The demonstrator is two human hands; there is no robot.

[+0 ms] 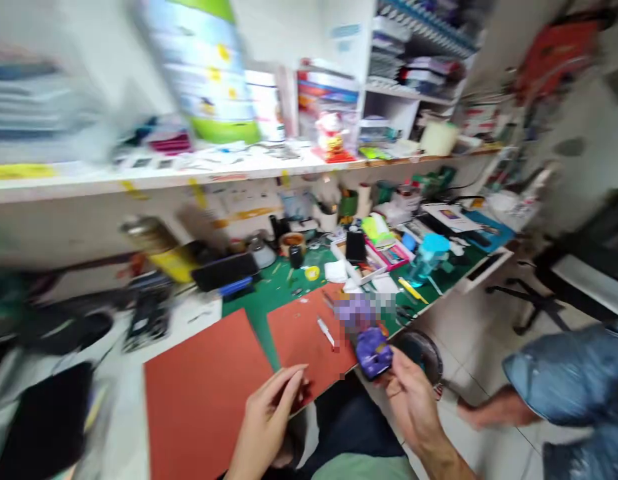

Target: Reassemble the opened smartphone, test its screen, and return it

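Note:
My right hand [413, 400] grips a small purple bundle [373, 353] with a yellowish patch, just past the front edge of the bench. Another purple thing [356, 310], partly blurred, is behind it. My left hand [273, 413] is closed over the front edge of a red sheet [301, 340], thumb and fingers drawn together. Whatever it may hold is hidden. A white pen-like stick [326, 332] with a reddish end rests on that sheet, between the two hands. To the left lies a larger red sheet [203, 400].
A green mat [249, 340] covers the bench. Behind are a box [373, 267], a blue-lidded jar [429, 257], a yellow cutter [413, 291] and a low shelf [269, 163]. A bin [429, 353] stands below; another person's leg [553, 373] is at right.

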